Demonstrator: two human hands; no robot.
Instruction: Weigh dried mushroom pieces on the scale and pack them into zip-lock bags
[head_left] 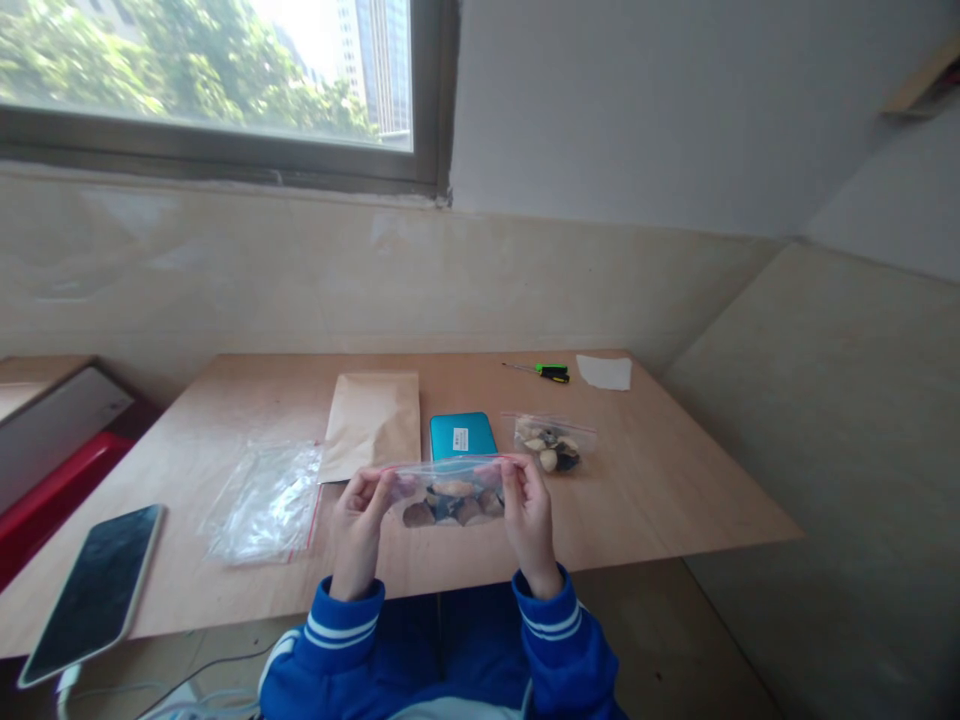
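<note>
A clear zip bag point(450, 512) with a red-edged top hangs between my hands over the table's front part. Several brown and dark rounded pieces, like shells or dried pods, lie inside it. My left hand point(361, 525) pinches the bag's upper left corner, and my right hand point(531, 515) pinches its upper right corner. Just behind the bag is a blue-green box point(442, 432) with a white label. A second zip bag point(551, 445), holding pale and dark pieces, rests to the right of the box.
Flat clear bags point(266, 505) lie on the left, beside a brown paper envelope point(375, 420). A tablet point(97, 590) with a cable sits at the table's left front edge. Toward the back right are two screwdrivers point(551, 372) and a white paper piece point(604, 373).
</note>
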